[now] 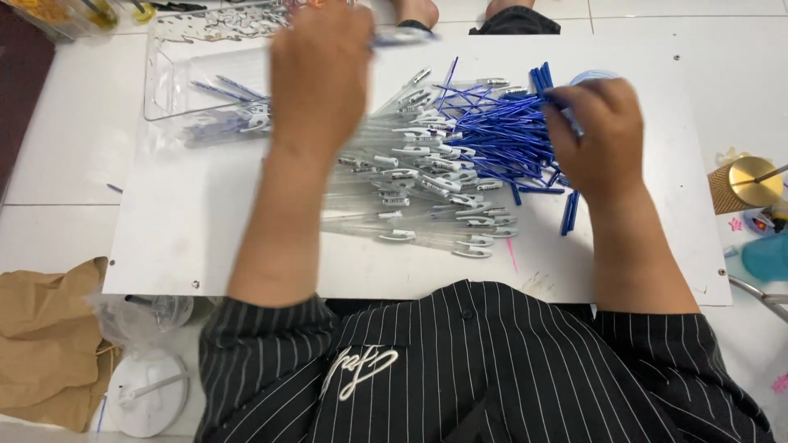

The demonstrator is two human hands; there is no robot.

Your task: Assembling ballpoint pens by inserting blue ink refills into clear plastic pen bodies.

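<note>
The left hand (322, 78) hovered knuckles-up over the far left of the white board (164, 238), its fingers closed round a clear pen barrel (402, 37) that jutted out to the right; the right hand (597, 135) lay curled over the right end of the heap, its fingers pinching a blue ink refill (566, 115). Two hands were in view; the clear pen barrels (427, 197) with white clips lay by the dozen, too many and too overlapped to count, and the blue refills (492, 135) likewise. A single clear plastic tray (176, 78) sat at the board's far left corner, holding several finished pens (230, 119). Bare board remained along the near edge and the left side; a gold-lidded cup (747, 184) stood beyond the right edge.
</note>
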